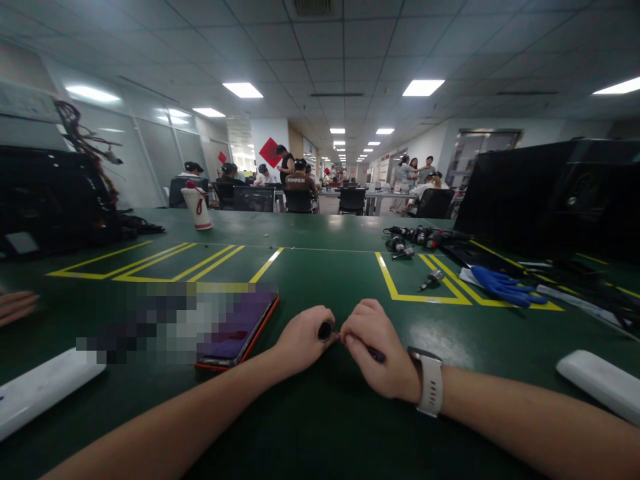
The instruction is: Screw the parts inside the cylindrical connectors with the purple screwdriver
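Note:
Over the middle of the green table, my left hand (pixel 305 340) is closed round a small dark cylindrical part (pixel 325 331), whose round end faces me. Right beside it, my right hand (pixel 373 347), with a pale-strapped watch on the wrist, is wrapped round a screwdriver (pixel 377 356). The dark handle end shows below my palm, and its thin metal shaft points at my left hand. Fingers hide where the shaft meets the part. To the left of my left hand lies a phone (pixel 240 328) in an orange-edged case, partly blurred out.
Another person's hand (pixel 17 307) reaches in at the far left. White objects lie at left (pixel 50 387) and right (pixel 600 383). A metal-tipped part (pixel 433 280), blue glove (pixel 503 285) and dark tools (pixel 400 241) lie right. A paper cup (pixel 197 207) stands back left. Black cases flank the table.

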A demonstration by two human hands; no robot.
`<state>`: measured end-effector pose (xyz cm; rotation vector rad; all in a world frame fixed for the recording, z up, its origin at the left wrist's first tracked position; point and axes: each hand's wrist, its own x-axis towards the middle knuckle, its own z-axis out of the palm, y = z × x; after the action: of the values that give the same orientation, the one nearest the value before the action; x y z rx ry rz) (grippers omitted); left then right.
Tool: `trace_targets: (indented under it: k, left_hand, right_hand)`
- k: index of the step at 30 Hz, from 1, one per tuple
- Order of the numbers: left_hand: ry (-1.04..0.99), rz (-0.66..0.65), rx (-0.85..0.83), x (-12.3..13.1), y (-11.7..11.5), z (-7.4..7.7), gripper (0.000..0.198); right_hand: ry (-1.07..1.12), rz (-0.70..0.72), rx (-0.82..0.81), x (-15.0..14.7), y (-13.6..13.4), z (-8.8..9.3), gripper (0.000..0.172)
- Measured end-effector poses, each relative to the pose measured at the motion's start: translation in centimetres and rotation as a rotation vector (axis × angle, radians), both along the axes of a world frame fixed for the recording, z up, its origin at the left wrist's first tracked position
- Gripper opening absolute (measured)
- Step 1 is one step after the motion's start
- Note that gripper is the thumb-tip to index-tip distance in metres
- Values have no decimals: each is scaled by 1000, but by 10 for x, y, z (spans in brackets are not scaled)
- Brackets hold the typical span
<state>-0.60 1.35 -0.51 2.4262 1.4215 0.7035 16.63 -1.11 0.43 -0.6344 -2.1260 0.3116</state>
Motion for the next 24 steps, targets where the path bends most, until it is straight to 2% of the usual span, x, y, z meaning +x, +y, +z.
trace_targets:
  k: [2, 7, 13, 17, 21, 24]
  left_hand:
    - [0, 3, -3, 0, -1, 0, 3]
    - [-4, 23, -13, 0, -1, 1, 6]
    - [-6, 45, -30, 0, 0, 2, 6]
    - [-10, 59, -35, 0, 1, 3, 7]
    - [-21, 49, -40, 0, 1, 3, 8]
    - [-29, 36, -42, 0, 1, 3, 6]
  right_hand:
    - [31, -11, -60, -1, 2, 1, 16]
    - [239, -1, -390, -3, 9, 4, 21]
    - [347, 40, -540, -5, 16, -2, 19]
    - [382, 44, -555, -6, 18, -8, 20]
    - [341, 43, -498, -3, 15, -8, 20]
    - [206, 47, -316, -1, 8, -4, 16]
